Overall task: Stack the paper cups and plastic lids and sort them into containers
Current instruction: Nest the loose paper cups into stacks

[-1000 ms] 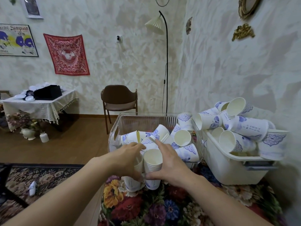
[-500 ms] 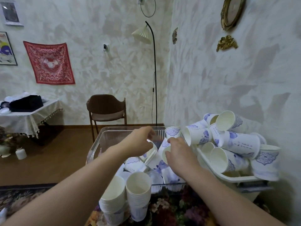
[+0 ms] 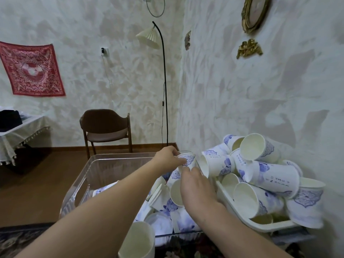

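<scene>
Two stacked cups (image 3: 137,239) are seen nearest. Farther in, over the clear bin (image 3: 81,185), one upright cup (image 3: 187,162) is pinched by the left hand (image 3: 167,158); right hand (image 3: 197,190) touches it, grip unclear. Risk: heaped white tub (image 3: 260,225) gets nudged, cups spill. Room is open left only.

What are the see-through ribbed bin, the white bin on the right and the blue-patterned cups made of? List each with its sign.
See-through ribbed bin: clear glossy plastic, since the floor shows through its walls.
White bin: opaque plastic, it seems, from its smooth moulded rim.
Blue-patterned cups: paper, matt white inside with rolled lips, probably thinly coated. The left hand and right hand hold one.
</scene>
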